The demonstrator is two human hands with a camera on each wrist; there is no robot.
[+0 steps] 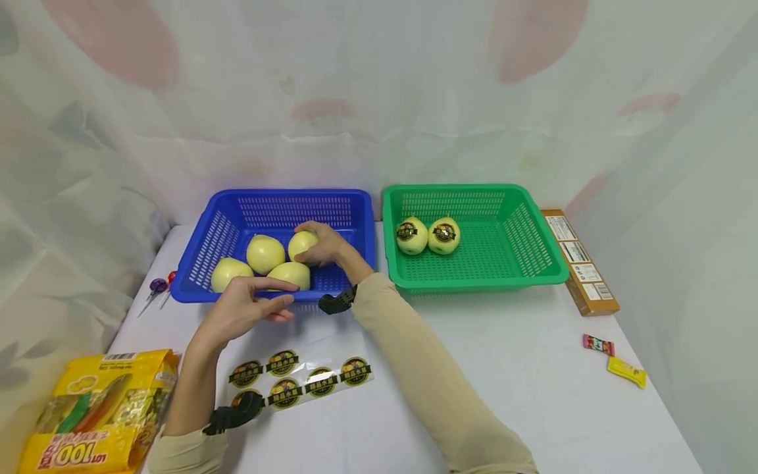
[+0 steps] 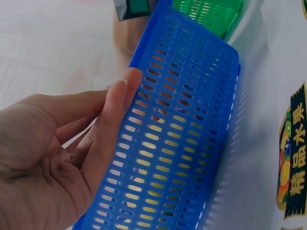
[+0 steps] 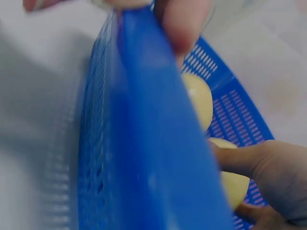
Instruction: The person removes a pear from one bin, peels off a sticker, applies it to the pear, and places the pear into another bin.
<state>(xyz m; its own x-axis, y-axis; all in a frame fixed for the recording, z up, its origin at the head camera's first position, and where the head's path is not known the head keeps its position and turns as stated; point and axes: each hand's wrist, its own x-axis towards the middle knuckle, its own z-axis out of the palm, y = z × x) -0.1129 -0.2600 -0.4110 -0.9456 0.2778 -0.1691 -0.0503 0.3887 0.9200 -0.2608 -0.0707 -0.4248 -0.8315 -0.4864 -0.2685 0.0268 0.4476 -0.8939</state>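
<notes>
Inside the blue basket [image 1: 349, 194], my right hand [image 1: 324, 247] grips a pale yellow pear [image 1: 303, 243], fingers and thumb on either side of it. Other pears lie beside it: a round one [image 1: 265, 254], one at the left [image 1: 229, 272] and one along the near wall [image 1: 290, 274]. My left hand [image 1: 245, 309] holds the basket's near rim, its fingers straddling the edge, seen in the left wrist view by the perforated wall [image 2: 163, 129]. To the right, two pears [image 1: 412, 236] with black-and-gold labels sit in the green basket [image 1: 474, 286].
A sheet of round fruit stickers [image 1: 285, 393] lies before the blue basket. A yellow candy bag [image 1: 101, 408] is at the left, with lollipops [image 1: 158, 286] behind it. At the right are a brown box [image 1: 580, 263], a red wrapped sweet [image 1: 598, 344] and a yellow one [image 1: 626, 372].
</notes>
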